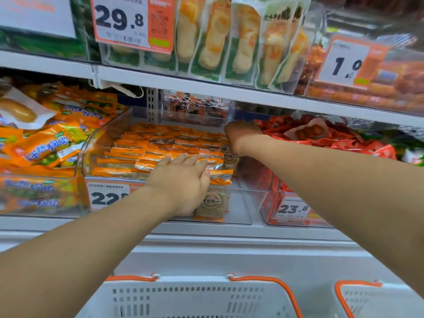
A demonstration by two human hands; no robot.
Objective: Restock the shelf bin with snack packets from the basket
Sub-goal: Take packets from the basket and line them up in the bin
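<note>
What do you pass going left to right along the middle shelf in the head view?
Orange-and-green snack packets → clear shelf bin of orange snack packets → left hand → right hand → red packets.

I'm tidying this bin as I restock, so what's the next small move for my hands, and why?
Probably slide the left hand back to press the front snack packets flat into their rows. Its fingers already lie on the front packets, a few packets have slumped against the clear bin's front wall, and the right hand is at the right rear corner.
</note>
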